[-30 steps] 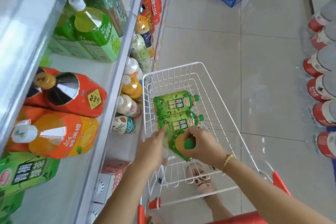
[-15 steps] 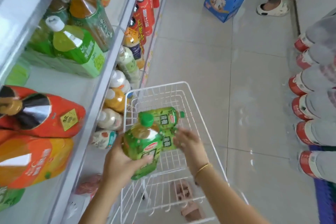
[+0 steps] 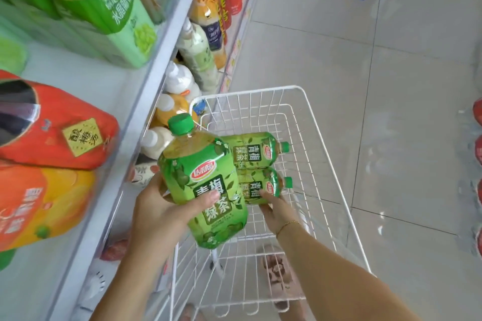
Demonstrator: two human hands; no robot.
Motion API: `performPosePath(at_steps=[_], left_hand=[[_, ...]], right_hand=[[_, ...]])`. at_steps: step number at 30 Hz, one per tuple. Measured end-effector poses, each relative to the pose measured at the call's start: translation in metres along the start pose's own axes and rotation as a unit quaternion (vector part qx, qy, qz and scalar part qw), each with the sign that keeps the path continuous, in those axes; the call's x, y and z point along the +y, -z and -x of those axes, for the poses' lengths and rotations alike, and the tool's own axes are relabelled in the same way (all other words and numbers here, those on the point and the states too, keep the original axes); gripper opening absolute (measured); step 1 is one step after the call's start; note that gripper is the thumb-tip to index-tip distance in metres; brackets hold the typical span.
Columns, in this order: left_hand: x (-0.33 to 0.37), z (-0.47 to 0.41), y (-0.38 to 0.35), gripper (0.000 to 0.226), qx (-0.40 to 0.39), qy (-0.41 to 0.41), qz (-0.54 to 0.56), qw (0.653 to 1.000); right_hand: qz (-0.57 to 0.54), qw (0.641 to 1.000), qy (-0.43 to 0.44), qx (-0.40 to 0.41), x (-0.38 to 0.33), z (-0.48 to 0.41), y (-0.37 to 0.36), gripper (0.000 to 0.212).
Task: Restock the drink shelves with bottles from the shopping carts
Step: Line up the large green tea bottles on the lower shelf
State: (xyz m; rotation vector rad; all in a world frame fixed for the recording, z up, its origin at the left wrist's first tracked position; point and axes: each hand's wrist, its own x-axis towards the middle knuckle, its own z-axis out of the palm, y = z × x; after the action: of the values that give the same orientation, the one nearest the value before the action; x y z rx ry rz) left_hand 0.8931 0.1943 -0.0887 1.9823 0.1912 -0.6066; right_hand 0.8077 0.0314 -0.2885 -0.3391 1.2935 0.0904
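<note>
Held bottle: a green tea bottle (image 3: 206, 190) is sitting at the centre of the frame, cap tilted toward the upper left. It is raised above the wire, probably so it can be carried across to the shelf.
Left hand: the left hand (image 3: 161, 214) is gripping it from the lower left. The thumb is pressing across the label and the fingers are curling behind, a hold that suits a wide, heavy body.
Right hand: the right hand (image 3: 276, 212) is lying low in the cart, its fingers (image 3: 268, 197) touching the lower cart bottle (image 3: 260, 185). Whether they are closing round it cannot be told.
Cart stock: that bottle and the upper cart bottle (image 3: 254, 150) are lying on their sides, touching, caps toward the right.
Cart: the white wire cart (image 3: 307, 117) is standing just beside the shelf (image 3: 146, 101), which keeps the carry short.
Shelf: a red bottle (image 3: 65, 133) and an orange bottle (image 3: 44, 208) are lying at the left edge.
</note>
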Motion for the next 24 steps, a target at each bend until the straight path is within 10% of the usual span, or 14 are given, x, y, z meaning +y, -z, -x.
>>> performPosePath(at_steps=[10,12,17,24], left_hand=[[0.009,0.035,0.024,0.06,0.048,-0.011,0.023,0.999],[0.012,0.05,0.029,0.067,0.063,-0.033,0.028,0.997],[0.024,0.101,0.046,0.074,0.148,-0.06,0.043,0.986],[-0.009,0.169,0.091,0.077,0.285,-0.002,0.04,0.958]], right_hand=[[0.159,0.981,0.115,0.016,-0.001,0.031,-0.021,0.068],[0.319,0.925,0.207,0.03,-0.004,0.046,-0.026,0.07],[0.661,0.656,0.362,-0.038,-0.023,0.098,-0.031,0.072],[0.601,0.631,0.482,-0.09,-0.027,0.238,-0.025,0.076]])
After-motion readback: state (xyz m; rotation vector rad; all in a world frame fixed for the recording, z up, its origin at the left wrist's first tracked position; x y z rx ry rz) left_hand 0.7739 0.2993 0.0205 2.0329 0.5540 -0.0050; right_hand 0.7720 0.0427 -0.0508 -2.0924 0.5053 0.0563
